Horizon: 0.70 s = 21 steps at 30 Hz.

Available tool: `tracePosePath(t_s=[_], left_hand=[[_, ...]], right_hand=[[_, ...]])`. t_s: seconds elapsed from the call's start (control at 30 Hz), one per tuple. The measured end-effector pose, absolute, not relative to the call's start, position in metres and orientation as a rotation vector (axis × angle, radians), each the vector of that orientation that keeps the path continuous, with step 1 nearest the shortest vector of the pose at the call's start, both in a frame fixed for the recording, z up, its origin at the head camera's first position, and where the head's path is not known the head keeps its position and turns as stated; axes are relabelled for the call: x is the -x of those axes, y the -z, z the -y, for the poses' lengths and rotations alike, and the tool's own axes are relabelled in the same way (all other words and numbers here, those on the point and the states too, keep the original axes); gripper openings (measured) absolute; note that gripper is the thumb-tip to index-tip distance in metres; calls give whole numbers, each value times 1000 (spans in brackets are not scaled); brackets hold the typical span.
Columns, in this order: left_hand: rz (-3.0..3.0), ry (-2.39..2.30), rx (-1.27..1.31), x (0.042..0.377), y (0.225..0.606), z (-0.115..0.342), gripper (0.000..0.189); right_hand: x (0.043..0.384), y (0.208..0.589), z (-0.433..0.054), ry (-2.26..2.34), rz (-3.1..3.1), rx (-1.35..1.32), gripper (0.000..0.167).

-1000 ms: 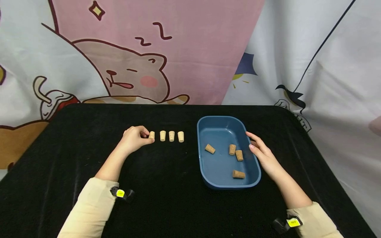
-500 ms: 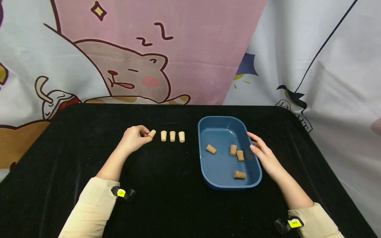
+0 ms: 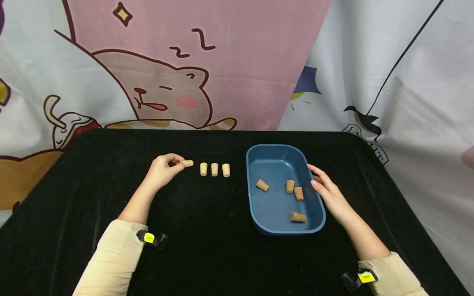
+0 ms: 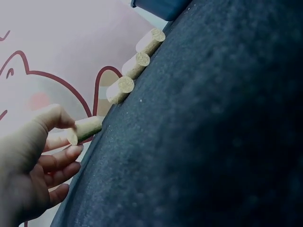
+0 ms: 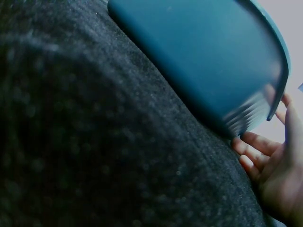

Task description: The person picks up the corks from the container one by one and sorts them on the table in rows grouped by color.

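Observation:
My left hand [image 3: 163,169] pinches a pale tapered cork [image 3: 188,163] between thumb and fingers. In the head view that cork points sideways; the left wrist view shows the held cork [image 4: 87,128] with its far end close to the black cloth. Just right of it stand three more pale corks in a row: a near one [image 3: 203,169], a middle one [image 3: 214,169] and a far one [image 3: 226,169]. My right hand [image 3: 331,197] rests against the right side of a blue plastic tub [image 3: 255,222], fingers extended, as the right wrist view of that hand [image 5: 279,165] confirms.
Several browner corks lie scattered in the tub, among them one at its left [image 3: 262,185] and one near the front [image 3: 298,217]. Black cloth [image 3: 211,255] covers the table. A printed curtain [image 3: 252,65] hangs behind its back edge.
The cork at the row's left end has been tipped from upright to sideways in my left hand, which has drawn back slightly. My right hand and the tub stay put.

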<state>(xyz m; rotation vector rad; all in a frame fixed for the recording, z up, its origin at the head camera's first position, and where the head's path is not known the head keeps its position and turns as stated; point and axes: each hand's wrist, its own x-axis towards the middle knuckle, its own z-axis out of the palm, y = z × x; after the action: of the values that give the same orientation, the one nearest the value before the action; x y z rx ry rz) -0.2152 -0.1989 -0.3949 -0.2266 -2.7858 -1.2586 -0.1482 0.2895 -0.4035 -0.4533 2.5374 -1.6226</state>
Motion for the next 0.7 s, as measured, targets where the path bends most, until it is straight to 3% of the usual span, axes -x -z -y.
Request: tracePosePath(t_s=[0.7], left_hand=[[2736,1354,477,218,398,200,30]], right_hand=[[149,403,-290,1631,-2527,447,51]])
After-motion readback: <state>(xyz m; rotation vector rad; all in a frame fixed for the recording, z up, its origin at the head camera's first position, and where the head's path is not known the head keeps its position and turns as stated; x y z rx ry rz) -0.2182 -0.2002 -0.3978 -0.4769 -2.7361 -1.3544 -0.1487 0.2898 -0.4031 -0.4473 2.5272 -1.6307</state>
